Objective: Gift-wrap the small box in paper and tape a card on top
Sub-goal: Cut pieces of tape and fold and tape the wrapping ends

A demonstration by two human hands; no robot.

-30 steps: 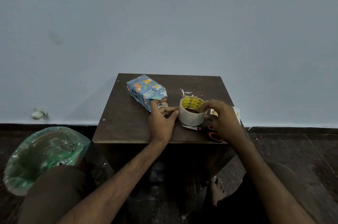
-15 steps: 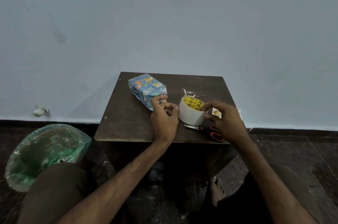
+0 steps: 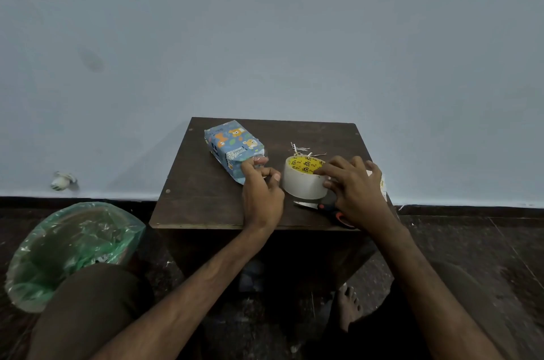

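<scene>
Since a second ago our left hand (image 3: 262, 192) has left the tape roll (image 3: 304, 178) and curled up against the near end of the box (image 3: 234, 147), while our right hand (image 3: 356, 186) has slid a little further over the roll.

We now have the left fingers (image 3: 260, 160) bent onto the folded paper at the box's near end, gripping it there. The box is already covered in blue paper with cartoon animals. It lies flat at an angle on the left half of the small dark table (image 3: 206, 197), its far end towards the wall (image 3: 265, 36).

Our right hand grips the tape roll, with the fingers reaching over the rim into the yellow core and the thumb against the outer side. The roll stands on its flat side, just right of the left hand and apart from the box.

We see the scissors (image 3: 329, 208) lying on the table just in front of the roll, their handles partly under the right wrist. The card (image 3: 381, 183) is mostly hidden behind the right hand at the table's right edge. Some paper shreds (image 3: 300, 149) lie just behind the roll. A bin (image 3: 73, 242) lined with a green bag stands on the floor to the left.
</scene>
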